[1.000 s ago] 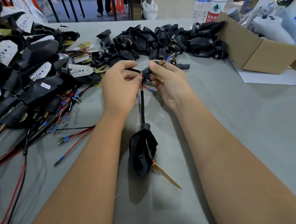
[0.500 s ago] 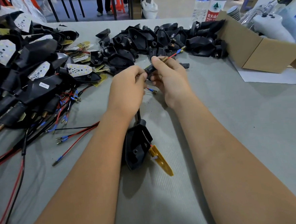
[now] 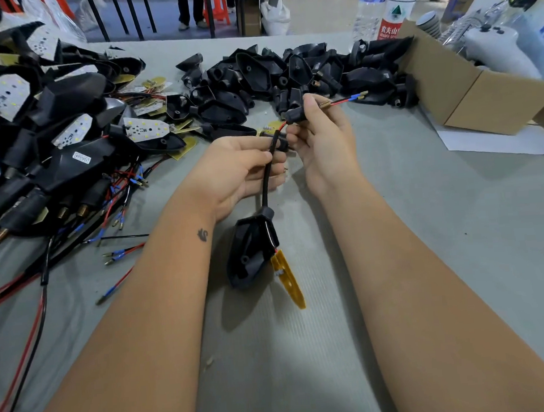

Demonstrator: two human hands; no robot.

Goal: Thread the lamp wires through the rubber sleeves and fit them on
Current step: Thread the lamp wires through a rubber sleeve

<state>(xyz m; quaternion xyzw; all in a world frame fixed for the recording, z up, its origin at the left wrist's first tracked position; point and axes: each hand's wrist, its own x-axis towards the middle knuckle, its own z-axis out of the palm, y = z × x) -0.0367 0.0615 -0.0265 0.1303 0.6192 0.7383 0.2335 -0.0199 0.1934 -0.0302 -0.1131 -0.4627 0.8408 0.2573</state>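
Note:
My left hand (image 3: 241,172) grips the black sheathed cable (image 3: 267,180) of a lamp. The black lamp housing (image 3: 251,255) hangs below it, just above the table, with a yellow circuit strip (image 3: 289,282) sticking out. My right hand (image 3: 322,138) pinches a small black rubber sleeve (image 3: 293,112). Red and black wires (image 3: 342,101) with blue and brass tips come out of the sleeve's far end, past a brass threaded piece. A short stretch of red wire runs from the sleeve back to the cable.
A heap of lamps with white LED boards and loose wires (image 3: 44,141) fills the left side. A pile of empty black housings (image 3: 287,73) lies at the back. A cardboard box (image 3: 469,95) and two bottles (image 3: 379,8) stand at the right rear.
The sleeve has slid further along the wires, whose tips now stick out farther to the right. My left hand has turned palm-up on the cable, and the housing has lifted and swung right.

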